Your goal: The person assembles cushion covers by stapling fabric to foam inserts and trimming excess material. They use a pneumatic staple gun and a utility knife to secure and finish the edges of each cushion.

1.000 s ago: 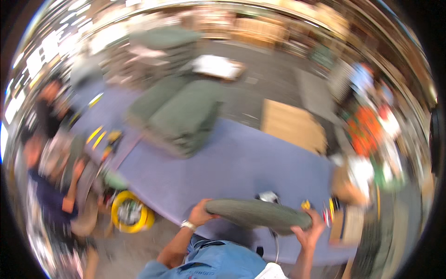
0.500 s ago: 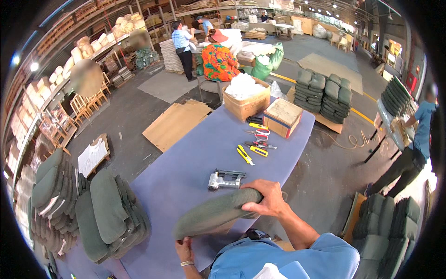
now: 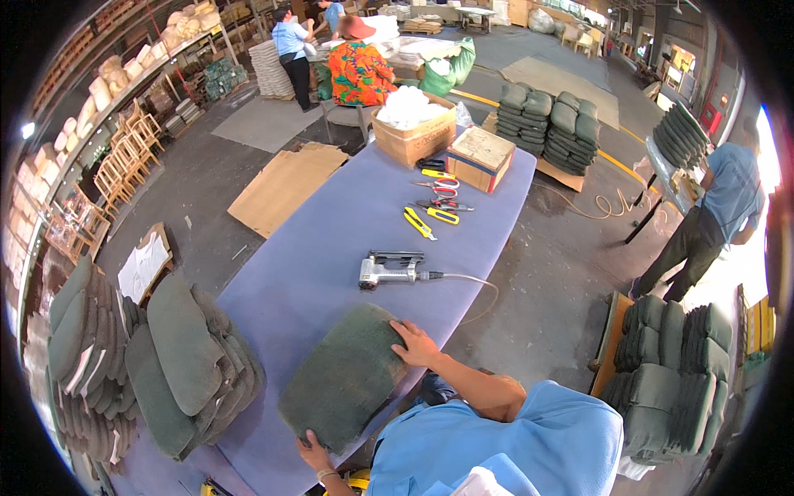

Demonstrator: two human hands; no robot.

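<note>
A dark green padded seat cushion lies top side up on the blue-covered table, in front of me. My right hand rests on its right edge, fingers spread over the fabric. At the near corner my left hand grips the edge, its thumb side on top and the other fingers partly hidden. Beyond the cushion a silver staple gun lies on its side, with an air hose running off the table's right edge.
Stacks of green cushions stand at the left, and more at the lower right. Utility knives, red-handled scissors, a box of white stuffing and a smaller carton occupy the far end. A co-worker stands at right.
The cushion has gone from tilted on edge to flat on the table. My right hand has shifted from grasping its end to lying on top. My view has turned somewhat.
</note>
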